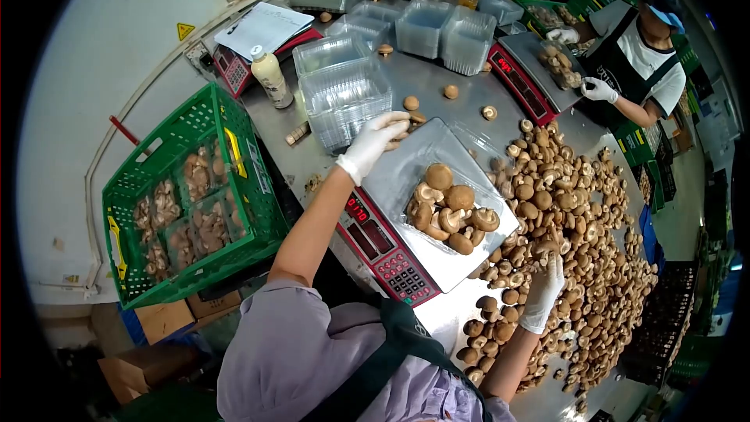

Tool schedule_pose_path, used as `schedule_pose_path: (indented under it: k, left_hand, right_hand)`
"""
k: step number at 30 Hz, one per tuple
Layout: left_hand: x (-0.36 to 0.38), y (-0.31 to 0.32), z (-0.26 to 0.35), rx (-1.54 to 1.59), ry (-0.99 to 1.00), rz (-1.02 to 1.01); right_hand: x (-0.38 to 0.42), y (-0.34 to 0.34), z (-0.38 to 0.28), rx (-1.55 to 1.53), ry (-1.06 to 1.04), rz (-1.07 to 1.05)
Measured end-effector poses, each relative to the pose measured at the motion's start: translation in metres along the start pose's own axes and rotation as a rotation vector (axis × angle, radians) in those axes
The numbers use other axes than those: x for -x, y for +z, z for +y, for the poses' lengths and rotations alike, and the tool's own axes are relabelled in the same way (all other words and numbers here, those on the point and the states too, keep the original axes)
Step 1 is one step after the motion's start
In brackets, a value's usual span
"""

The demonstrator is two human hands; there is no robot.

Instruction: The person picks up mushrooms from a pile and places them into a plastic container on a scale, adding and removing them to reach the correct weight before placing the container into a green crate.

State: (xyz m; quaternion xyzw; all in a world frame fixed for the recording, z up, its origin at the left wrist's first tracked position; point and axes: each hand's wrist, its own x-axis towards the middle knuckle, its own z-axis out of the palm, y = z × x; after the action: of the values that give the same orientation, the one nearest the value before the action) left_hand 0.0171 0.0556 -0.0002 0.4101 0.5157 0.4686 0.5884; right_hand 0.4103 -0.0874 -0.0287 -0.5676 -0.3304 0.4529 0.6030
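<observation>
My left hand [376, 143], in a white glove, is at the far left corner of the scale [422, 219], fingers curled around a brown mushroom [401, 135] that is partly hidden. On the scale's metal plate sits a clear plastic tray with several shiitake mushrooms [449, 211], some cap up and some stem up. The red display reads about 0170. To the right, my gloved right hand [544, 293] reaches into the large mushroom pile [578, 266], its fingers closed on a mushroom [547, 247] at the near side.
Stacked clear trays [344, 101] and a bottle [270, 76] stand beyond the scale. At left, a green crate [266, 219] holds packed mushrooms. Across the table, a gloved co-worker [633, 55] handles a mushroom tray at another scale [519, 82]. A clipboard [264, 27] lies at the back.
</observation>
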Motion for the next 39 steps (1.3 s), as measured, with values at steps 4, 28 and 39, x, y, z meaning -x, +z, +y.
schedule_pose_path:
  k: [4, 28, 39]
  left_hand:
    - [-0.025, 0.019, -0.012, 0.023, -0.092, -0.108]
    - [0.084, 0.034, -0.034, -0.592, 0.615, -0.034]
    - [0.099, 0.009, -0.068, 0.065, -0.219, -0.136]
  right_hand:
    - [0.000, 0.005, 0.001, 0.030, -0.029, 0.002]
    - [0.031, 0.050, -0.009, 0.386, -0.007, -0.102]
    - [0.049, 0.081, 0.010, 0.232, 0.355, -0.388]
